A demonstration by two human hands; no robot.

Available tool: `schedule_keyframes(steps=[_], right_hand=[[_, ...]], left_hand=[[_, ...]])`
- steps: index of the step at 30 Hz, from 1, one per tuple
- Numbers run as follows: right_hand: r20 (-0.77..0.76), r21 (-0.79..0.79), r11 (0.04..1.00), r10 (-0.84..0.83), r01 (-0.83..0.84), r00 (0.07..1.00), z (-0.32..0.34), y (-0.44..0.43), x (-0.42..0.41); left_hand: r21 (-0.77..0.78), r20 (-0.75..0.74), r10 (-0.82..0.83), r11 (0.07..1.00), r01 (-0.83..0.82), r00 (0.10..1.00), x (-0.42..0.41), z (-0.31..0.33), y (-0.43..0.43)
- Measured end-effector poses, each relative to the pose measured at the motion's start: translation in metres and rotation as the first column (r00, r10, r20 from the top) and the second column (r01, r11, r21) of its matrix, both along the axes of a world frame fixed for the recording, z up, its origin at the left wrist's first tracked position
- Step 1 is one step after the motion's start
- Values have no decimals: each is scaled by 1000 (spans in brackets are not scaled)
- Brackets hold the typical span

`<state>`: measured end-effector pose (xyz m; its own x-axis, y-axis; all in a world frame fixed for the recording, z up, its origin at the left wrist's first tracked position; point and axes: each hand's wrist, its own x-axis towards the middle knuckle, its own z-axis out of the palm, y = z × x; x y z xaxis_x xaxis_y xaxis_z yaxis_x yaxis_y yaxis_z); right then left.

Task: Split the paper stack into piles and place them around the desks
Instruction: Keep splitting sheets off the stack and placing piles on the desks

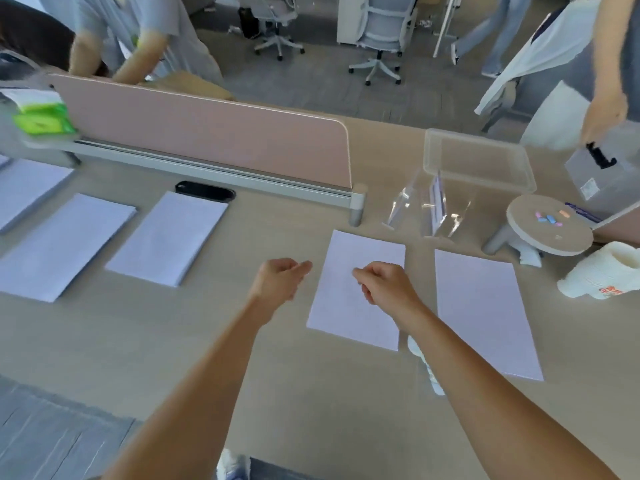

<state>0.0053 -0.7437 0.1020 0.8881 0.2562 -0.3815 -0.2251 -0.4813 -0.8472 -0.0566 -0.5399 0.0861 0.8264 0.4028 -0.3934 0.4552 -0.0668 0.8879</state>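
Progress: five paper piles lie on the desk [294, 393] already; no undivided stack is in view, so I judge the splitting mostly done, maybe last placing/adjusting left.
Piles left side: far-left pile [24, 192], second pile [65, 245], third pile [169, 237], side by side, apart from each other.
Piles right side: centre pile [343, 313] and right pile [485, 313], a narrow gap between them.
Left hand [280, 280]: fingers loosely curled, holds nothing, just beside centre pile's left edge.
Right hand [388, 285]: over centre pile, fingers curled; if it touches or pinches the top sheet, cannot tell.
Edges: pink divider [207, 133] closes the back; clear tray [481, 161], acrylic stand [415, 209], small round shelf [550, 223] crowd the back right.
Free room: wide bare desk btw third and centre pile, and along the near edge.
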Motion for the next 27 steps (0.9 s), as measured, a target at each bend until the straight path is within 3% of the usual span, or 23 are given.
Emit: schedule_keyframes(steps=[5, 10, 18, 23, 27], right_hand=[[36, -83, 991, 111, -107, 993, 16, 130, -33], [38, -4, 986, 168, -168, 985, 24, 234, -52], [-248, 299, 935, 268, -189, 931, 16, 364, -55], [-357, 331, 914, 353, -236, 865, 7, 451, -68], [-376, 284, 934, 316, -217, 871, -20, 531, -63]], left_hand=[[34, -26, 0, 999, 1, 1000, -45, 10, 123], [94, -50, 64, 994, -59, 997, -81, 22, 218], [102, -2, 355, 930, -353, 935, -134, 26, 333], [171, 0, 448, 881, -441, 894, -158, 16, 409], [260, -76, 466, 863, -434, 881, -146, -16, 477]])
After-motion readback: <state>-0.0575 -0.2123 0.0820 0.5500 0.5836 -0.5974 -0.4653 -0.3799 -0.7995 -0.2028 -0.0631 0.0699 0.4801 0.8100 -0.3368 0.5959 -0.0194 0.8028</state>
